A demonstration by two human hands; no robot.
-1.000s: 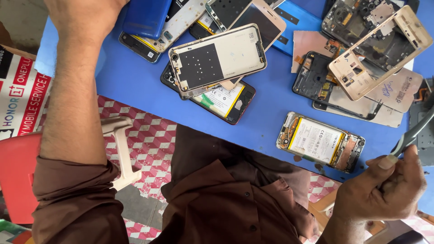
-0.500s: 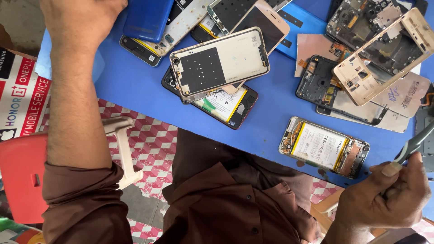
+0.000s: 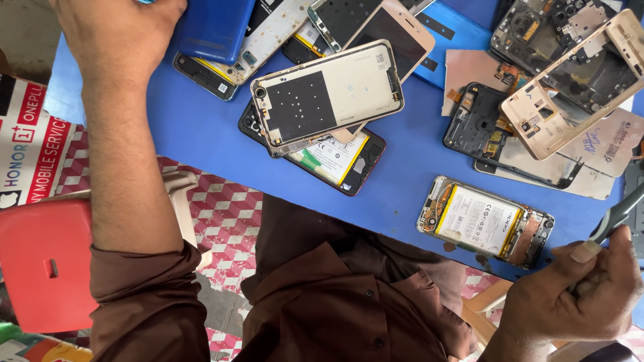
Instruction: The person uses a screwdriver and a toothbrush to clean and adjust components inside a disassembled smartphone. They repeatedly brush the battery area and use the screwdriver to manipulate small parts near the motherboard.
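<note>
Head view, compared with half a second earlier: the left hand (image 3: 117,30) stays at the far-left phone pile on the blue table (image 3: 201,134), and the right hand (image 3: 583,291) has hardly shifted. Left of the opened phone (image 3: 486,221), bare blue tabletop runs along the near edge. That phone lies back-off, its white battery exposed, just inside the edge. Right of it, the right hand's fingers are curled around a grey screwdriver (image 3: 617,216). Whether the left hand's fingers grip anything is hidden.
</note>
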